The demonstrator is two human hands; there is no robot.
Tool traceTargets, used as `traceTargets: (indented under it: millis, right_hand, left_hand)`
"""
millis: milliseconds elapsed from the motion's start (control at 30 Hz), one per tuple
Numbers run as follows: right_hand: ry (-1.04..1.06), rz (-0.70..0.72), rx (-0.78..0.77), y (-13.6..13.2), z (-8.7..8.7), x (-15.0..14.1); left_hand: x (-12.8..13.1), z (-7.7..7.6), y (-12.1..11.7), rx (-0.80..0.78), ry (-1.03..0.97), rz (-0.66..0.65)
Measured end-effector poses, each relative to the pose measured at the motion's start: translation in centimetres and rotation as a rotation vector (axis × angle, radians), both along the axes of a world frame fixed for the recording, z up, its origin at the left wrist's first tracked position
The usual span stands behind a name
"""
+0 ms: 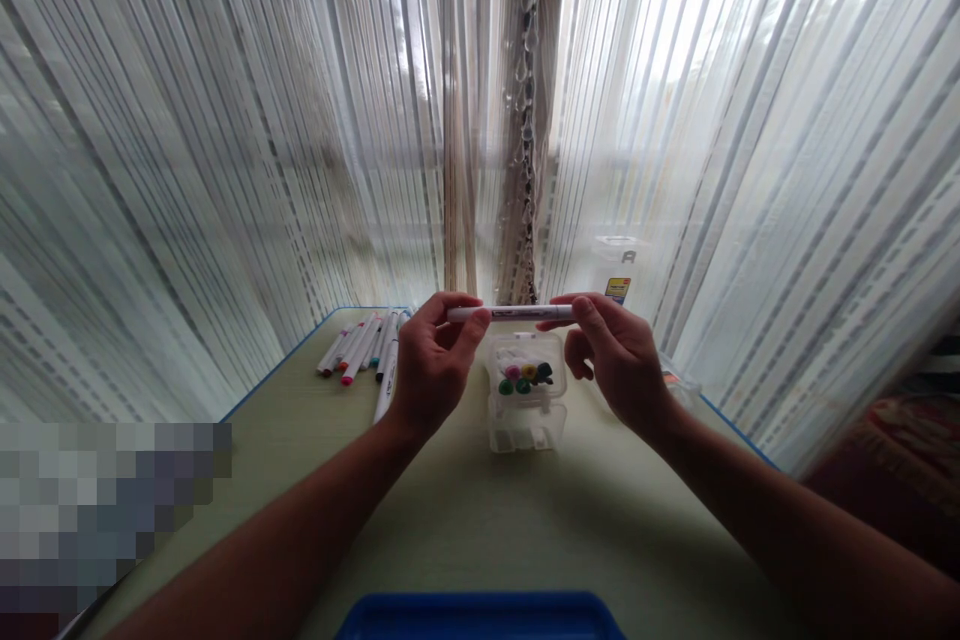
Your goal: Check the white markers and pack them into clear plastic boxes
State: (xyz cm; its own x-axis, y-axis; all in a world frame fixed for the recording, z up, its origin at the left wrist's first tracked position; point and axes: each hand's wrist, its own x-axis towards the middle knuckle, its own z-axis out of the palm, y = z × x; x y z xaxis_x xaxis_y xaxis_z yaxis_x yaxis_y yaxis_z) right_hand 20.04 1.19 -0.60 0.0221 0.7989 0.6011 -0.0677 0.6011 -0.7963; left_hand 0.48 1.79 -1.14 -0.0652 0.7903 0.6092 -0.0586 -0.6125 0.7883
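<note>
A white marker pen [517, 313] is held level above the table between both hands. My left hand [431, 365] pinches its left end with thumb and fingers. My right hand [615, 355] pinches its right end the same way. Directly below the pen stands a clear plastic marker box [526, 425] with several markers upright in it, their coloured caps showing pink, yellow, green and dark.
Several loose markers [360, 345] lie in a row on the pale green table [480, 530] at the back left. A blue tray edge [480, 615] shows at the near edge. Sheer striped curtains [225, 170] surround the table. A clear container with a yellow label [617, 288] stands behind.
</note>
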Motion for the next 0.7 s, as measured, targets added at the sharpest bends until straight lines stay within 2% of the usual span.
traceTargets:
  millis: [300,700]
  right_hand:
    - [-0.029,-0.001,0.014,-0.02,-0.01,0.0]
    - [0.044,0.01,-0.032,-0.22,-0.2,-0.05]
  left_hand:
    - [0.16,-0.02,-0.19,-0.017,-0.028,-0.043]
    - [0.23,0.17,-0.44,-0.005,-0.167,-0.1]
